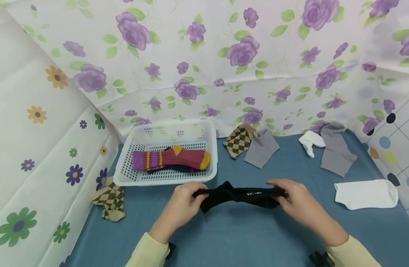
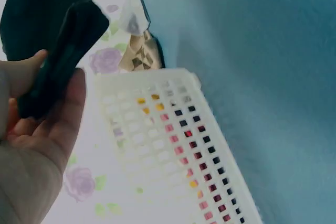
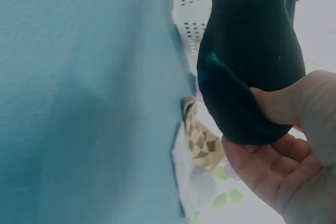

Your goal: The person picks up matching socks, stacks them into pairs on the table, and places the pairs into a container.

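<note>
A black sock (image 1: 238, 195) with pale lettering is stretched sideways above the blue cloth, between both hands. At its left end, my left hand (image 1: 182, 204) pinches it between thumb and fingers; the left wrist view shows the folded dark fabric (image 2: 63, 45) in that grip. My right hand (image 1: 303, 204) pinches the other end, and in the right wrist view the thumb lies over the sock (image 3: 247, 45) with fingers beneath. Just behind the left hand stands a white basket (image 1: 164, 183), holding a purple, red and yellow sock (image 1: 177, 158) on top of a dark one (image 1: 176, 168).
Checkered socks lie at the basket's left (image 1: 112, 202) and right, the latter checkered sock (image 1: 239, 142) beside a grey sock (image 1: 262, 148). Farther right are a bunched white sock (image 1: 311, 142), another grey sock (image 1: 336, 152) and a flat white sock (image 1: 366, 194). Floral cloth walls (image 1: 191, 44) enclose the table.
</note>
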`<control>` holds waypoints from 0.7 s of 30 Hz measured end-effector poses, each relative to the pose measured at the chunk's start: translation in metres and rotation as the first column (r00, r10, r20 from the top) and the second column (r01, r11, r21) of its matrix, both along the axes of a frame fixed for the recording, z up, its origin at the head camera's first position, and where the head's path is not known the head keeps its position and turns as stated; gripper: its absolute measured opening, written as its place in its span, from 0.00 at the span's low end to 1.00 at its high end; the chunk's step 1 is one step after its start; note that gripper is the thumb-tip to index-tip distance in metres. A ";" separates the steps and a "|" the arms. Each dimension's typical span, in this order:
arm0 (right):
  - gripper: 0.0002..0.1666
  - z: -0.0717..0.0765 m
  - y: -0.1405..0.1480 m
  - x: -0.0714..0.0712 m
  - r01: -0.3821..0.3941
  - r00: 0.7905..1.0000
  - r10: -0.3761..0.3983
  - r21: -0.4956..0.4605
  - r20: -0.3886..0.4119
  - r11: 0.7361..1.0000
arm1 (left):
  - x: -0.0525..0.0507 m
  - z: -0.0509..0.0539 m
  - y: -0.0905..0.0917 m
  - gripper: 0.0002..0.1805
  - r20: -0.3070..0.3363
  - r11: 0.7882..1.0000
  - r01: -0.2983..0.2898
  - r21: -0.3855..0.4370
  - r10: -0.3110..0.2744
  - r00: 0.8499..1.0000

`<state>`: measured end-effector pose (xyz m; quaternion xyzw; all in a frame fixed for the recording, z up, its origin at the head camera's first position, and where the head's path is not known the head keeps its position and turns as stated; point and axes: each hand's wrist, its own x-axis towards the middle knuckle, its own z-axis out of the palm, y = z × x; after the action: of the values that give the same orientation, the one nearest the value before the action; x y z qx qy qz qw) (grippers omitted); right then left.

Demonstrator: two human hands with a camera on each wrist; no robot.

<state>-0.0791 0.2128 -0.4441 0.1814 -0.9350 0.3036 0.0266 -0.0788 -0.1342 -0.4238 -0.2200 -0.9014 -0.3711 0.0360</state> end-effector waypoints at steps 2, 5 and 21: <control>0.24 0.004 -0.001 -0.002 -0.017 1.000 0.017 -0.007 -0.027 1.000 | -0.002 0.003 -0.002 0.06 -0.024 0.997 -0.015 0.080 0.017 1.000; 0.20 0.012 -0.005 -0.005 -0.031 0.998 0.030 -0.020 -0.064 0.999 | -0.004 0.008 -0.005 0.05 0.033 0.966 -0.038 0.254 0.031 0.999; 0.18 0.048 -0.034 -0.028 0.006 0.999 -0.012 -0.176 -0.037 0.984 | -0.026 0.035 -0.026 0.12 0.227 0.845 -0.246 0.475 0.152 0.962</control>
<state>-0.1071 0.1792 -0.3963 0.1799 -0.9046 0.3815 0.0618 -0.1047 -0.1605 -0.3893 -0.0737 -0.7922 -0.6039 0.0483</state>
